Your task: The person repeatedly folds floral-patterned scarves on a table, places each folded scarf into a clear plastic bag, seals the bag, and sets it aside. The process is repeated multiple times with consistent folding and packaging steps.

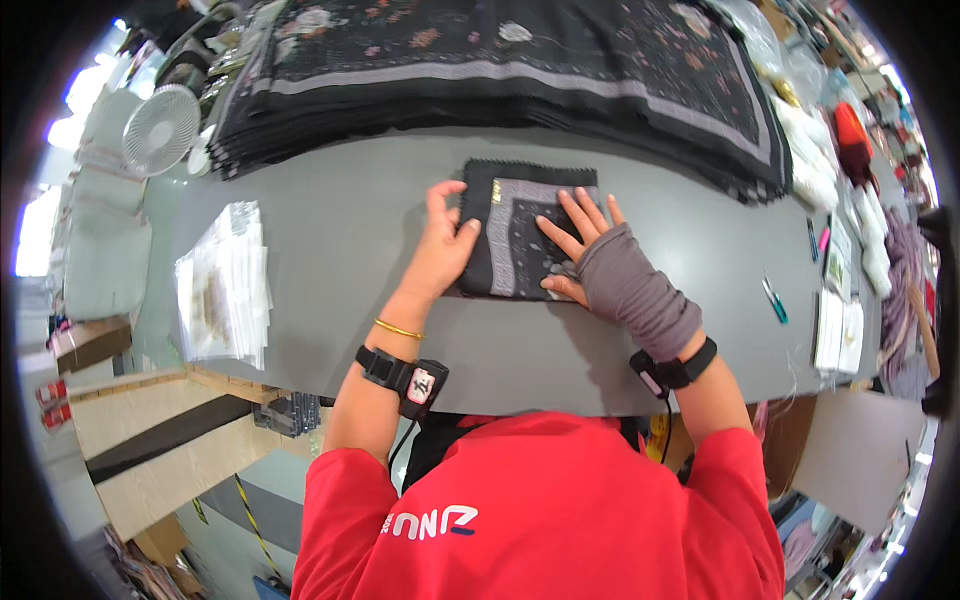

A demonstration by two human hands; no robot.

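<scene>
A black scarf with a grey patterned border [507, 262], folded into a small square, lies flat on the grey table in front of me. My left hand [445, 240] is at its left edge, fingers bent and apart, thumb near the cloth's side. Across the right part of the folded scarf my right hand [588, 245] rests palm down with fingers spread. A grey-brown fabric sleeve covers that palm and wrist. Near the scarf's top left shows a small gold-coloured label [497, 192].
A thick stack of black floral scarves [500, 85] spans the table's far side. Clear plastic bags [225, 290] lie at the left, near a white fan [162, 130]. On the right are teal-handled snips [775, 300], pens [813, 240] and a white pile of packets [838, 330].
</scene>
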